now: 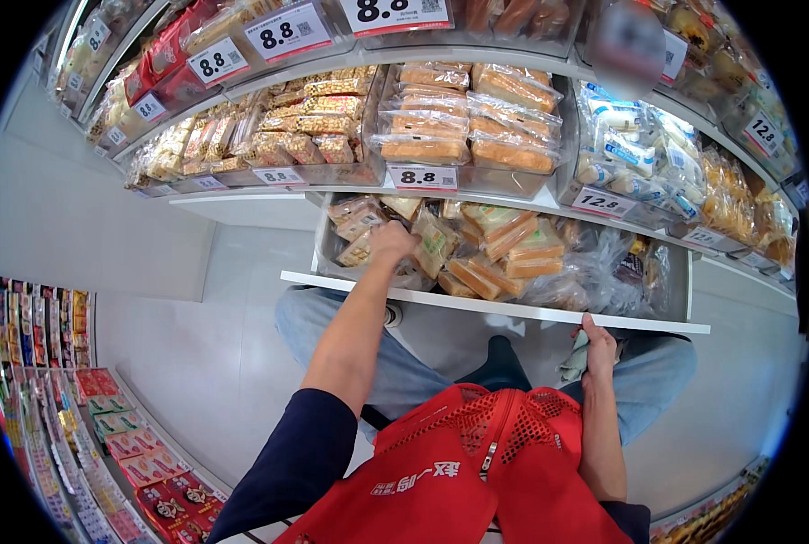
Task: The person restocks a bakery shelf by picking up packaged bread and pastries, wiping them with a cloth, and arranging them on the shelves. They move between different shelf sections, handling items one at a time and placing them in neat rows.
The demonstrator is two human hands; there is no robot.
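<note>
My left hand [392, 243] reaches into a pulled-out white drawer [495, 308] under the shelves, its fingers closed on wrapped snack packets [361, 221] at the drawer's left end. Wrapped sandwich-like bread packs [504, 254] fill the drawer's middle, with clear bags [595, 276] to the right. My right hand [598, 349] rests on the drawer's front edge and holds a pale green cloth [575, 361] beneath it. I am crouched, with a red mesh vest [477, 471] low in view.
Above the drawer, sloped shelf bins hold packaged cakes [463, 118], small pastry bags [305, 118] and white-blue packets [631, 154], with price tags [422, 177] along the shelf edges. A rack of colourful packets [87, 426] runs along the lower left. The floor [196, 363] is pale grey.
</note>
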